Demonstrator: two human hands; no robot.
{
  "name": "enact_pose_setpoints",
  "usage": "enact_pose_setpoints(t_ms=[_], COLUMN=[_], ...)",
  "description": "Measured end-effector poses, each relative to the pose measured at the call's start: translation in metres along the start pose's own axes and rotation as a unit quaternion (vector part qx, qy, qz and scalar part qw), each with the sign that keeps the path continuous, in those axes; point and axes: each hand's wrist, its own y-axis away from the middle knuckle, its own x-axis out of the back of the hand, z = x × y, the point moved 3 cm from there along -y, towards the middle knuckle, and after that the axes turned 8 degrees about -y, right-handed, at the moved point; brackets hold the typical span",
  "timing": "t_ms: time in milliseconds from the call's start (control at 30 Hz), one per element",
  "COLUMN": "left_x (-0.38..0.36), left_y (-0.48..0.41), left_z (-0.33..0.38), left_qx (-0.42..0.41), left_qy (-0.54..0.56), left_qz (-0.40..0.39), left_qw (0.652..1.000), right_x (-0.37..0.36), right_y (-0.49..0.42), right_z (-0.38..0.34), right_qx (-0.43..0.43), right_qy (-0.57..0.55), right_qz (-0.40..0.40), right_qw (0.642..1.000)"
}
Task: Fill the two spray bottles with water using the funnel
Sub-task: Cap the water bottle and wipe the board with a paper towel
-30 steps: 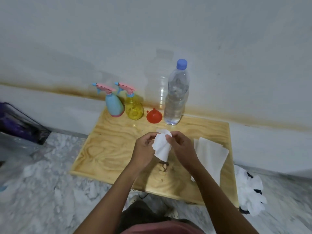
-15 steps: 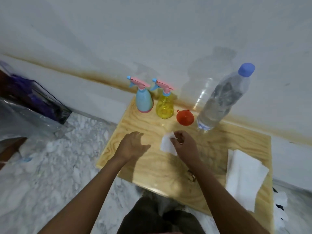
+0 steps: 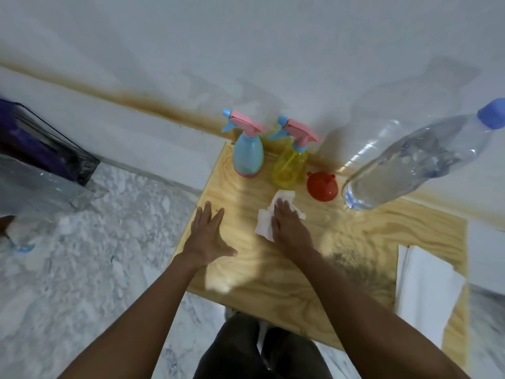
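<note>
A blue spray bottle point(image 3: 247, 154) and a yellow spray bottle point(image 3: 290, 165), both with pink trigger heads, stand at the back of the wooden board point(image 3: 341, 258). A red funnel point(image 3: 322, 186) lies mouth-down to their right. A large clear water bottle point(image 3: 418, 160) with a blue cap stands beside it. My right hand point(image 3: 289, 228) presses flat on a crumpled white tissue point(image 3: 263, 227) on the board in front of the yellow bottle. My left hand point(image 3: 207, 236) rests flat on the board's left part, fingers spread, holding nothing.
A stack of white tissues point(image 3: 426, 291) lies at the board's right edge. The board sits on a marble floor point(image 3: 82, 269) against a stained white wall. A dark bag and clear plastic point(image 3: 38, 165) lie at far left. My legs are below the board's front edge.
My hands have parted; the left let go of the tissue and laid itself flat on the board. My right hand brought the tissue down and flattened onto it. The view shifted left.
</note>
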Motion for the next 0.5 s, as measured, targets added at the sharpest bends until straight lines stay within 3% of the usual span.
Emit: enact_pose_setpoints(t_ms=[67, 167, 300, 367, 500], left_x=[-0.003, -0.003, -0.005, -0.005, -0.007], left_y=[-0.002, -0.003, -0.003, -0.004, -0.005], left_z=[-0.003, -0.002, -0.003, -0.004, -0.003], left_qx=[0.000, 0.003, 0.008, 0.009, 0.013], left_qy=[0.010, 0.014, 0.023, 0.027, 0.025], left_qz=[0.003, 0.001, 0.002, 0.001, 0.003], left_qw=[1.000, 1.000, 1.000, 1.000, 1.000], right_x=[-0.017, -0.031, -0.025, -0.025, -0.049], right_y=[0.004, 0.007, 0.011, 0.011, 0.012], right_z=[0.000, -0.003, -0.008, -0.011, -0.011], right_qx=[0.046, 0.041, 0.028, 0.064, 0.103], right_qy=[0.051, 0.068, 0.045, 0.054, 0.135], right_qz=[-0.018, -0.037, 0.018, 0.021, -0.056], right_qw=[0.997, 0.996, 0.998, 0.996, 0.984])
